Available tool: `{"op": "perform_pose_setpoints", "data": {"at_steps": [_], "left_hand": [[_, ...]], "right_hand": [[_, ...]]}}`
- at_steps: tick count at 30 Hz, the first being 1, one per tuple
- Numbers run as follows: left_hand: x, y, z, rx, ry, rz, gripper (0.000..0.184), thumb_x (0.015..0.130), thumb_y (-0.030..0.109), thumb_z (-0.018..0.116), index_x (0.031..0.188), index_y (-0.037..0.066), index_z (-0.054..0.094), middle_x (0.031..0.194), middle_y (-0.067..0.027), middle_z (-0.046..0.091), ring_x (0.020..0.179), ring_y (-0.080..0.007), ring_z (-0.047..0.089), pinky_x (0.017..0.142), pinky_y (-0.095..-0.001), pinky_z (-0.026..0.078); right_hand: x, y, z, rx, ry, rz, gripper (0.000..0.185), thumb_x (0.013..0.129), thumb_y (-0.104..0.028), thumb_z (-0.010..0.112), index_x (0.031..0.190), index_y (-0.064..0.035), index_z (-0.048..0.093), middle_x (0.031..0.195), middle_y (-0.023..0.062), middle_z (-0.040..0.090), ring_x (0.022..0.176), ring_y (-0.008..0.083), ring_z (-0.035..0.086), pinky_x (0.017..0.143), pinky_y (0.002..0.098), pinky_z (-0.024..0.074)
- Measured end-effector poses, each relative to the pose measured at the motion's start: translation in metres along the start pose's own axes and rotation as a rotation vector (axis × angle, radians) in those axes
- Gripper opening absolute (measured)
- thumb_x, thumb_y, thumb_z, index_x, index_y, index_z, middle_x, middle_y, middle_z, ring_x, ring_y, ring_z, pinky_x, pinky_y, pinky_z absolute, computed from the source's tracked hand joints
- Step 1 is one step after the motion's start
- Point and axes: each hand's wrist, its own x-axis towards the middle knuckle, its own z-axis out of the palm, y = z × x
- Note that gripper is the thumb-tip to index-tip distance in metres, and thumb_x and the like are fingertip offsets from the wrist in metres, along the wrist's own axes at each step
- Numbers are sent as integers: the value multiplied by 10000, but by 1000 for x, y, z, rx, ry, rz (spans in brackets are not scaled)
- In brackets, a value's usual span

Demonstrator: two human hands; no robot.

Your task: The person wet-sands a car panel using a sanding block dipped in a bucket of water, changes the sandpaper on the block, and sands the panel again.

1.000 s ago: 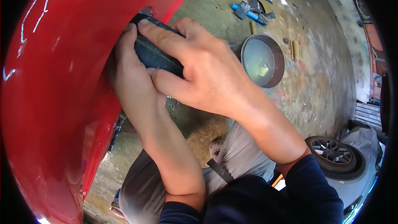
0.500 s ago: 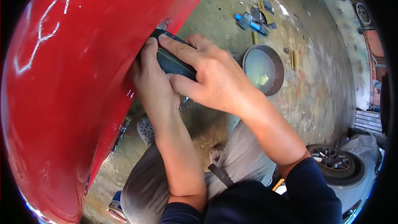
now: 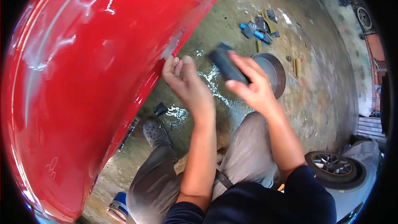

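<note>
My right hand (image 3: 255, 84) grips a dark block wrapped in what looks like wet sandpaper, a sanding block (image 3: 227, 64), held in the air away from the panel and blurred by motion. At the lower edge of the glossy red car panel (image 3: 107, 70), my left hand (image 3: 188, 85) is raised with loosely bent fingers. Nothing shows in it, and its fingertips are at or very near the edge. Just above them lies a dull grey patch (image 3: 172, 45) on the red paint.
A round basin (image 3: 280, 74) stands on the wet concrete floor behind my right hand. Farther off lie sandpaper scraps (image 3: 271, 25) and a blue tube (image 3: 258, 35). A dark scrap (image 3: 160, 108) is near my shoe. A can (image 3: 118, 207) and a car wheel (image 3: 331, 166) are lower down.
The sanding block has come off the panel edge and moved right with my right hand. My left hand has let go of it and shifted right, uncovering the grey patch.
</note>
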Motion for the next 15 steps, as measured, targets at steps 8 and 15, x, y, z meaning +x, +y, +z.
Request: {"op": "perform_pose_setpoints", "data": {"at_steps": [8, 15], "left_hand": [[6, 18, 55, 219, -167, 680, 951, 945, 192, 670, 1583, -181, 70, 1635, -454, 105, 1561, -548, 131, 1274, -617, 95], [35, -31, 37, 532, -80, 803, 972, 921, 247, 664, 1592, -170, 98, 1640, -431, 156, 1555, -571, 134, 1277, -635, 70]], "right_hand": [[-97, 177, -28, 318, 476, 766, 614, 980, -210, 699, 1541, -42, 517, 1476, 144, 602, 1296, 212, 595, 1113, 324, 436], [-114, 199, -24, 117, 347, 825, 639, 955, -257, 715, 1537, -75, 524, 1445, 163, 622, 1258, 225, 617, 1091, 330, 453]]}}
